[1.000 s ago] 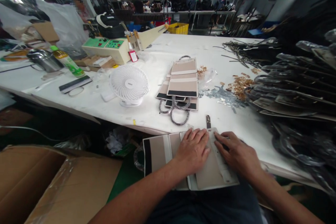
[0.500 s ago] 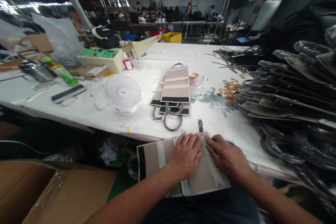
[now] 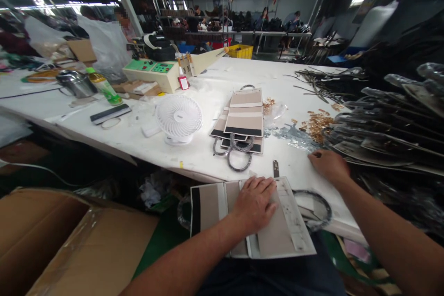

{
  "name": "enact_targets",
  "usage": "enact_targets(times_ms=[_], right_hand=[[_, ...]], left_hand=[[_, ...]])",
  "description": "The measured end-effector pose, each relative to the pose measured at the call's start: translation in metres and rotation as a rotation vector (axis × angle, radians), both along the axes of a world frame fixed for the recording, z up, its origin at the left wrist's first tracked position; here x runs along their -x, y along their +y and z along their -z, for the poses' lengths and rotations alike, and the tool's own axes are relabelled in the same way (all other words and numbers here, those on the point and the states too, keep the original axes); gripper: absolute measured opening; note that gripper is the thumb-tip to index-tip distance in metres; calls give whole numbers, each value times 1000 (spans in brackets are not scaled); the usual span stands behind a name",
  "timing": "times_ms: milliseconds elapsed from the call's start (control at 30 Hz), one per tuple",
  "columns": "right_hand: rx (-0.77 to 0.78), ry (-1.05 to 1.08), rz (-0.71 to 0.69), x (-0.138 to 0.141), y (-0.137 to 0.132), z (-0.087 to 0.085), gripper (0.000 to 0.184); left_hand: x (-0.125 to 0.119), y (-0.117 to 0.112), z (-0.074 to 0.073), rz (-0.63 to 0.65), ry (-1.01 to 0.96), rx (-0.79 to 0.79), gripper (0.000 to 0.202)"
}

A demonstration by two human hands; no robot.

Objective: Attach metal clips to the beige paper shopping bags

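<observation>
Under the left hand (image 3: pixel 255 200), its fingers flat and released, lay the beige panel (image 3: pixel 279 233); far beyond them, a yellow crate (image 3: pixel 242 53) held dark items (image 3: pixel 238 48). The right hand (image 3: pixel 330 165) stretched out beside silver strips (image 3: pixel 299 138), grasp indiscernible.

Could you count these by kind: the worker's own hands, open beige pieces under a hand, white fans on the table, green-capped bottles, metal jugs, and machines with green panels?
Hands: 2, the left hand and right hand
Open beige piece: 1
White fan: 1
Green-capped bottle: 1
Metal jug: 1
Machine: 1
Total: 7
</observation>
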State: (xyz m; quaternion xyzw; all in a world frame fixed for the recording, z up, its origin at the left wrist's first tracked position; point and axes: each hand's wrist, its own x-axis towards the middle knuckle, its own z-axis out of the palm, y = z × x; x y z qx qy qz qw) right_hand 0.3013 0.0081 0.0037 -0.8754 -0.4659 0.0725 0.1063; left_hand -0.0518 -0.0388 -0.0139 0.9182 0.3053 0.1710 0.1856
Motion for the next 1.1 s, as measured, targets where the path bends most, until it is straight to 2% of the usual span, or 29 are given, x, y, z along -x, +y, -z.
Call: enact_targets(times_ms=[133,267,400,467,567,700,900,1000,1100], right_hand=[[-7,37,20,1,-1,2,27],[-41,89,-43,8,-10,-14,25],[-3,303,-252,36,-31,-41,43],[78,464,-400,59,-41,-54,53],[211,650,-575,94,-49,-66,55],[280,709,-601,118,-46,-65,51],[303,676,-568,116,-42,-60,52],[292,667,-580,115,-41,-57,45],[202,596,-617,114,-43,-48,37]], left_hand=[[0,0,-1,0,-9,13,57],[0,-1,0,-8,-25,30,58],[-1,-1,1,-9,-56,33,58],[-2,-1,0,-10,-69,32,58],[-3,-1,0,-18,-87,44,59],[-4,0,1,-33,-137,66,59],[-8,1,4,-89,-195,73,55],[-11,4,1,-91,-210,82,45],[-14,6,-2,-82,-224,59,31]])
